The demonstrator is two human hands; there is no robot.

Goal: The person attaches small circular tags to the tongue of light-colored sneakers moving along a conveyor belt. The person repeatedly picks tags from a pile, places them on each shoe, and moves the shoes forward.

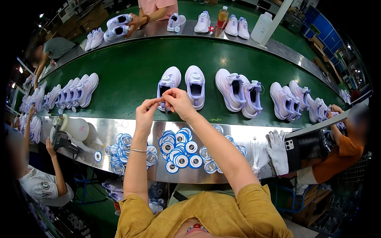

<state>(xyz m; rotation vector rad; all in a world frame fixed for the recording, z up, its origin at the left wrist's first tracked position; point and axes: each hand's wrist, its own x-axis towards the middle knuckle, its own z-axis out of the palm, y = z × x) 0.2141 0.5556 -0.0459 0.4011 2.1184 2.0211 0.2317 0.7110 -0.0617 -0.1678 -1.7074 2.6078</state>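
Note:
My left hand [147, 112] and my right hand [178, 103] meet at the near end of a white and lilac sneaker [170, 76], fingertips pinched close together. Whatever lies between the fingers is too small to make out. The matching sneaker [195, 89] stands just to the right, toe pointing away from me. Below my hands, between the forearms, round blue-rimmed paper tags [181, 160] are heaped on the metal ledge [174, 177]. More tags [120, 152] lie by my left forearm, and others [210, 166] partly under my right arm.
Sneaker pairs line the green belt [131, 59], some at right [230, 93], others at left [85, 91]. The ledge holds a white spray bottle [75, 129], thin white plastic strands [260, 156], a glove [278, 152] and a phone [292, 154]. Co-workers sit on both sides; another handles shoes across.

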